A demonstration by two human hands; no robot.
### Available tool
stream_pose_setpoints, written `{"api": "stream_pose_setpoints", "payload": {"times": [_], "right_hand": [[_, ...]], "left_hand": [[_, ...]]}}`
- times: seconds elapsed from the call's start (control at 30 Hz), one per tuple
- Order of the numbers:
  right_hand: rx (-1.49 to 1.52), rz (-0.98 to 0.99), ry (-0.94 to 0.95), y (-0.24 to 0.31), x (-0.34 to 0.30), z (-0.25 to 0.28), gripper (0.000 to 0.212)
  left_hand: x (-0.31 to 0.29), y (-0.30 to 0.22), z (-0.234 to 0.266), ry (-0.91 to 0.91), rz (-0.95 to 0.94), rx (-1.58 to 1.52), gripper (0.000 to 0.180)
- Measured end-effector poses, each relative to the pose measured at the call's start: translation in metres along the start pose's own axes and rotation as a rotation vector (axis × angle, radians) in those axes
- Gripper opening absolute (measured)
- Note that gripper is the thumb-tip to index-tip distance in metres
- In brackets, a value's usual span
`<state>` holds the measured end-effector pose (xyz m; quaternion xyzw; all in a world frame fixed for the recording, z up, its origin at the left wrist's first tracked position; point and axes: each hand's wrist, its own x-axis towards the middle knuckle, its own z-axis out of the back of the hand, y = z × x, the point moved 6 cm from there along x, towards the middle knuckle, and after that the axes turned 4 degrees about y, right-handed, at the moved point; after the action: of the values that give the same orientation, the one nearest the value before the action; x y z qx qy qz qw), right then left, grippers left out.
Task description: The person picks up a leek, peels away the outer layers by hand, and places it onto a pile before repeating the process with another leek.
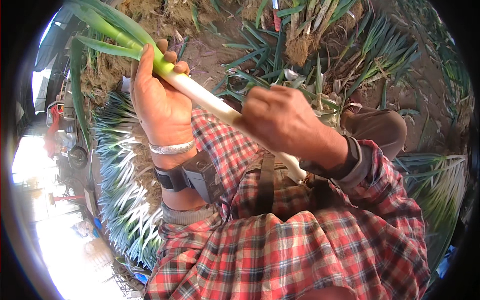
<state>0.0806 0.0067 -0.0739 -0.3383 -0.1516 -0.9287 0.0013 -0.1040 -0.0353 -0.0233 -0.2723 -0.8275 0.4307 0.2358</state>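
Note:
A long green onion [205, 97] slants across in front of me, its green leaves at the upper left and its white root end low, by my lap. My left hand [159, 107] is closed around it where green turns to white, thumb on one side and fingertips on the other. Midway down the white stalk is my right hand [280, 117], slightly blurred, with curled fingers closed at the stalk. That hand hides part of the stalk, so its exact grip is partly unseen. Below it the small root tip [299, 180] shows again.
Cleaned green onions [127, 195] lie in a long stacked row at my left. Untrimmed onions with soil-covered roots [302, 47] lie ahead, beside loose leaves [370, 55] on the bare ground. Another bundle [440, 185] is at the right. My bent knee [382, 130] juts out right.

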Motion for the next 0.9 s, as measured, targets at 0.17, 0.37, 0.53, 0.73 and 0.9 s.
{"api": "stream_pose_setpoints", "payload": {"times": [0.17, 0.37, 0.53, 0.73, 0.9], "right_hand": [[0.439, -0.93, -0.207, -0.115, -0.058, 0.032, 0.017], [0.806, -0.513, -0.127, -0.043, -0.043, 0.016, 0.015], [0.728, -0.473, -0.024, -0.032, -0.033, 0.015, 0.015], [0.704, -0.411, -0.024, -0.027, -0.037, 0.023, 0.013], [0.805, -0.346, -0.09, -0.021, -0.038, 0.035, 0.013]], "left_hand": [[0.003, 0.004, -0.003, 0.004, 0.02, 0.014, 0.022], [0.004, 0.016, -0.013, 0.052, 0.071, 0.034, 0.027], [0.003, 0.012, -0.031, 0.082, 0.019, 0.123, 0.032], [-0.002, 0.011, -0.046, 0.044, -0.054, 0.197, 0.028], [0.0, 0.016, -0.055, 0.08, -0.154, 0.245, 0.025]]}}
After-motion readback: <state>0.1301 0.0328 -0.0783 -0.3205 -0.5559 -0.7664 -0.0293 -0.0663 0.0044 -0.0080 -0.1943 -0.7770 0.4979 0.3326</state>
